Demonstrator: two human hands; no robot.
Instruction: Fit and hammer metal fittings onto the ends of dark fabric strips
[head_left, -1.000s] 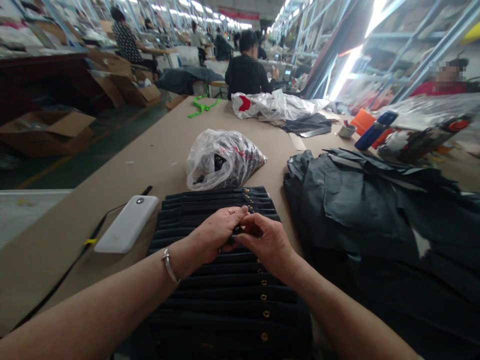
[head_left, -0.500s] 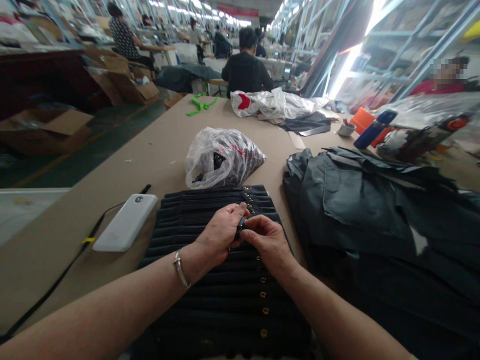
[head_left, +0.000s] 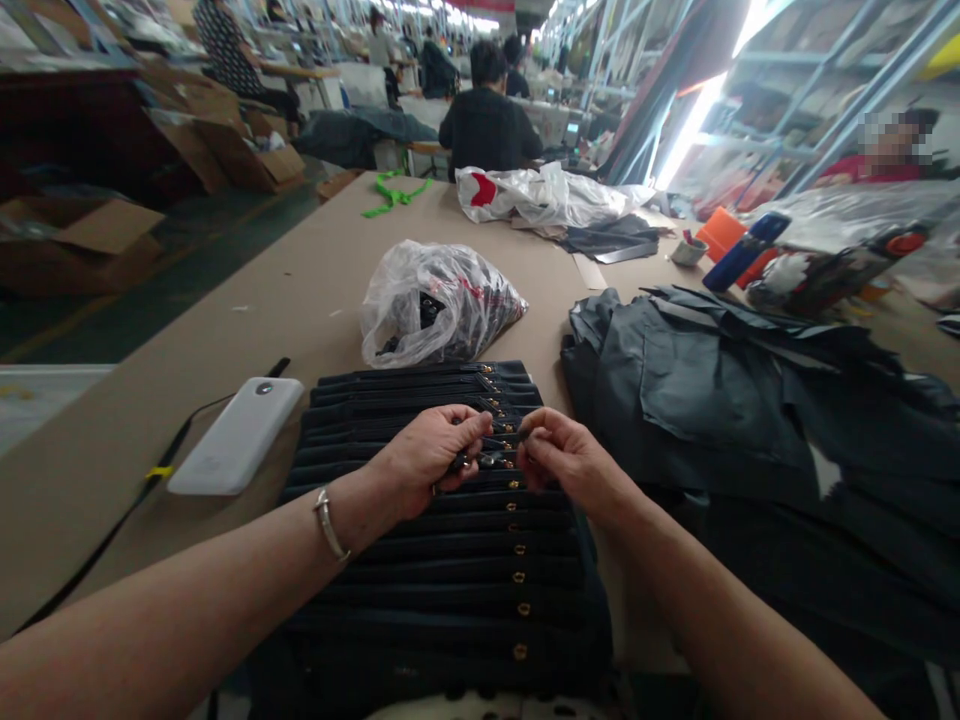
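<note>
Dark fabric pieces with zippers [head_left: 420, 555] lie overlapped in a stack before me, their gold-coloured sliders [head_left: 519, 577] lined up toward the right side. Above the upper part of this stack, my left hand [head_left: 431, 455] is closed around a small dark piece [head_left: 459, 462], mostly hidden by the fingers. A little to its right, the fingertips of my right hand [head_left: 562, 452] are pinched together on something too small to make out. A clear plastic bag [head_left: 480, 300] with small black parts inside rests just beyond the stack.
A white power bank [head_left: 236, 435] with a black cord lies left on the table [head_left: 292, 270]. Dark fabric [head_left: 720, 390] is heaped at the right. Farther back are a green strap [head_left: 395, 192], a white plastic bag [head_left: 555, 195] and a blue bottle [head_left: 746, 250]. People sit beyond.
My hands were together at one small dark piece and are now apart, the right one shifted rightward. The whole view has shifted slightly.
</note>
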